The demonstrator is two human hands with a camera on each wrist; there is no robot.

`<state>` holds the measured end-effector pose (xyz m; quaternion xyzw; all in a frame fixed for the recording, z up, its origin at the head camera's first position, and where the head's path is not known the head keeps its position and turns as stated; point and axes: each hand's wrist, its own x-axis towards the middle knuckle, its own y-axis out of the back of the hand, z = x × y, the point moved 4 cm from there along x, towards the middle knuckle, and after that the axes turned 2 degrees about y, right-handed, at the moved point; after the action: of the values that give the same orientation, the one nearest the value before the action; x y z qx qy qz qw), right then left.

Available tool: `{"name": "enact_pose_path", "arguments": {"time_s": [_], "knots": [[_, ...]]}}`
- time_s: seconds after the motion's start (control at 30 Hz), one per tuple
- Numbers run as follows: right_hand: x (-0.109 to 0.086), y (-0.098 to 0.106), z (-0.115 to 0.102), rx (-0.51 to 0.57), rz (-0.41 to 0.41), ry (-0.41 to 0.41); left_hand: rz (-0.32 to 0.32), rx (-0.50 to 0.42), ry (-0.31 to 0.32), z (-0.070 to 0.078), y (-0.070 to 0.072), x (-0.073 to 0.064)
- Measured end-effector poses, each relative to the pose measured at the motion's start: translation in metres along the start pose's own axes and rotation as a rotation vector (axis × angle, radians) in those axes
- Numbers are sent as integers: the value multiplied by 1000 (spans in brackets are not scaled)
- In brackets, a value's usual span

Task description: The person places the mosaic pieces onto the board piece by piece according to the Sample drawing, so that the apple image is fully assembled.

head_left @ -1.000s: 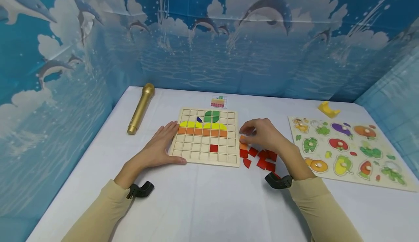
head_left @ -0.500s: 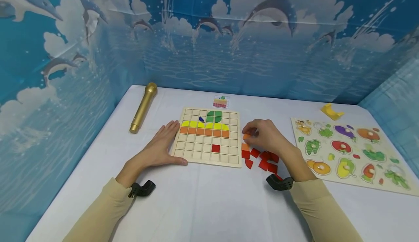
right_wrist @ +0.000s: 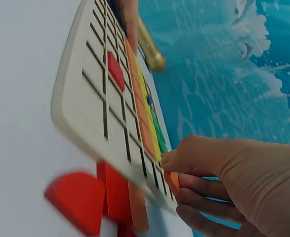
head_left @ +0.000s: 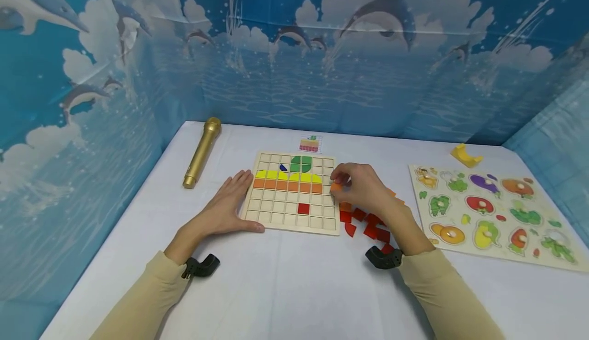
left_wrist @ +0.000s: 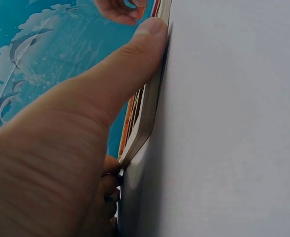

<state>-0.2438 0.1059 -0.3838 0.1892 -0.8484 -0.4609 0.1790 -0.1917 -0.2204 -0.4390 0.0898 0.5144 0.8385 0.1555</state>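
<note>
A wooden grid board lies on the table. Set in it are a row of orange squares, yellow pieces above them, green pieces, a small blue piece and one red square. My left hand rests with extended fingers along the board's left edge, its thumb against the front edge. At the board's right edge, beside the orange row, my right hand pinches an orange square tile between thumb and fingers. Part of that tile is hidden by the fingers.
Loose red tiles and an orange one lie right of the board, partly under my right forearm. A pattern card sits behind it. A gold microphone lies left. Farther right are a vegetable puzzle and a yellow piece.
With the orange tile pinched, my right hand has moved left from above the loose tiles to the board's right edge. My left hand stays against the board.
</note>
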Motion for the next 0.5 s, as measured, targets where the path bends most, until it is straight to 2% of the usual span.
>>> {"name": "enact_pose_path", "arguments": {"time_s": [0.5], "knots": [[45,-52,-81,37,-53,171,-9,1,-7,2,1,-3]]}}
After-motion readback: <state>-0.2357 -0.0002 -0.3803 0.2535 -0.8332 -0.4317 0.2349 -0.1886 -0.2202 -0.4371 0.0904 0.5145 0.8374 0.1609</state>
